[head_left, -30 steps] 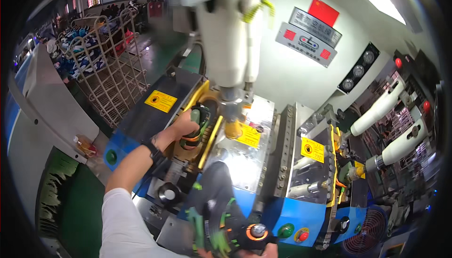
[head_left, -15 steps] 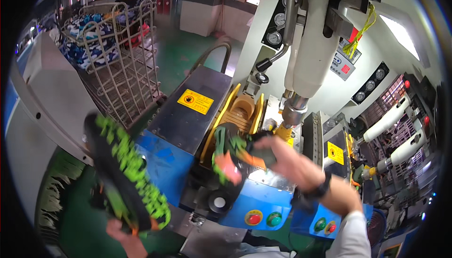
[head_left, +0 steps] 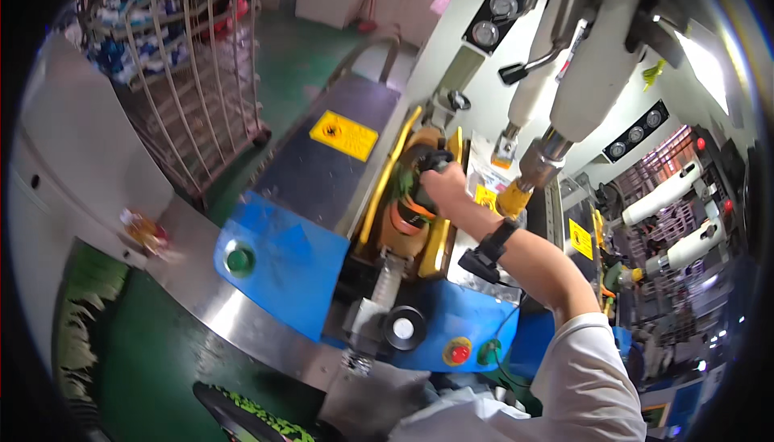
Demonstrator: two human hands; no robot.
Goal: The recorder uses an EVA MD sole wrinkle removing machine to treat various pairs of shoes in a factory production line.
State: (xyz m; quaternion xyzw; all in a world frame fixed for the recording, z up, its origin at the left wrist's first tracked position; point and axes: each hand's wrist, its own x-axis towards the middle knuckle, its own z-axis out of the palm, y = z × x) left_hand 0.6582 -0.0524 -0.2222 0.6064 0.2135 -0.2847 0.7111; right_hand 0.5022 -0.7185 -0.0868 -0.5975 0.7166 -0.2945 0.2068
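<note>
My right hand [head_left: 444,190] reaches into the press's cradle with its fingers bent over a dark shoe [head_left: 409,218] that has orange and green trim. The shoe lies lengthwise between two yellow side pads [head_left: 436,245]. A dark band with a small box [head_left: 488,253] is on my right wrist. At the lower edge is a second shoe [head_left: 262,415], black with a bright green patterned sole, mostly cut off by the frame. My left hand is out of sight. Right of the cradle, a white press arm [head_left: 598,63] with a metal and yellow tip [head_left: 513,199] points down.
A blue panel [head_left: 435,325] with red and green buttons and a round black knob [head_left: 404,327] stand in front of the cradle. Left of it is another blue panel [head_left: 278,261] with a green button. A wire cart [head_left: 193,79] of patterned cloth stands far left.
The dark shoe has gone into the cradle under my right hand. The green-soled shoe dropped to the lower edge and my left hand left view. The view has shifted.
</note>
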